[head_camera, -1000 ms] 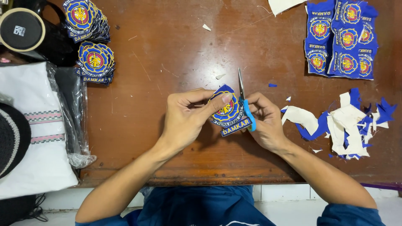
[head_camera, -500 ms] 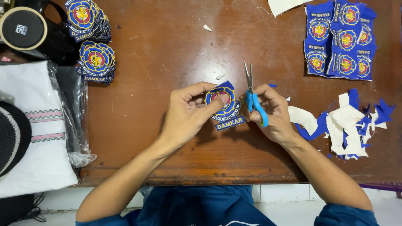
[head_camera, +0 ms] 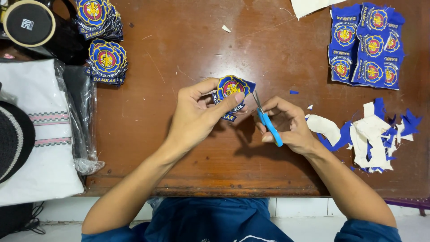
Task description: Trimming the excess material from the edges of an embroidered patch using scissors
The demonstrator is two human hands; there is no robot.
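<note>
My left hand (head_camera: 197,114) pinches a round blue and yellow embroidered patch (head_camera: 230,87) above the middle of the brown wooden table (head_camera: 179,67). My right hand (head_camera: 286,125) grips small scissors with blue handles (head_camera: 268,123); their blades point up and touch the patch's right edge. Both forearms reach in from the bottom of the view.
Two stacks of trimmed patches (head_camera: 105,60) lie at the upper left beside a black mug (head_camera: 33,24). Uncut blue patch sheets (head_camera: 367,45) lie at the upper right. Blue and white fabric scraps (head_camera: 371,139) are piled at the right. Bagged white cloth (head_camera: 40,134) sits left.
The patch has been lifted and turned in my left hand. The scissors swung from pointing straight up beside the patch to its right edge, with my right hand lower.
</note>
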